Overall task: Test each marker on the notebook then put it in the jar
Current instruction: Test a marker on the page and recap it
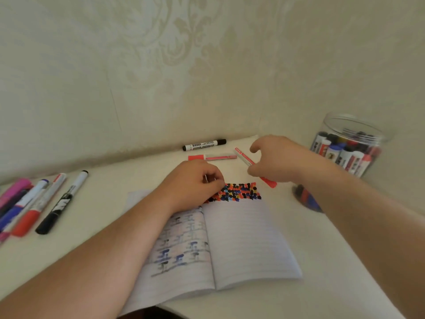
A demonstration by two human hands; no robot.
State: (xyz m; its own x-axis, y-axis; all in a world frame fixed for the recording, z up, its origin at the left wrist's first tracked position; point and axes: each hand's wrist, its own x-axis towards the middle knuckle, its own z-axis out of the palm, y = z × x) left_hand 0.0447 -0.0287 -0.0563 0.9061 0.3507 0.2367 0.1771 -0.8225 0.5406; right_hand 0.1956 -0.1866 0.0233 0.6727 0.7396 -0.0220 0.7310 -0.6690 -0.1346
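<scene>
Blurred lid [307,199] behind right forearm

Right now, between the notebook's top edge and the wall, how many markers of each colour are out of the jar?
Black markers: 1
Red markers: 2, one lying flat, one at the right hand
Total: 3

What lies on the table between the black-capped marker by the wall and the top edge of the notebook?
In the head view, a red marker lies between the black-capped marker and the notebook, apart from both.
</scene>
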